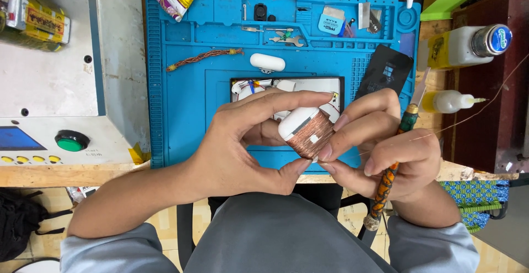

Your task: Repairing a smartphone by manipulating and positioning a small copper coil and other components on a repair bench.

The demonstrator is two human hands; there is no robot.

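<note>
Copper-wound white case (307, 131) sits above the blue mat (182, 96), pinched between both hands: left hand (242, 146) wraps it with thumb and forefinger, right hand (386, 146) grips it alongside a beaded-handle tool (388, 176).

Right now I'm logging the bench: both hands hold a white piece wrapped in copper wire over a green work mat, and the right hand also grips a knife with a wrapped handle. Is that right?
Not quite: the work mat is blue, not green, as the head view shows. The rest stands: the left hand and right hand hold the white piece wrapped in copper wire, and the right hand also grips the knife with a wrapped handle.
</note>
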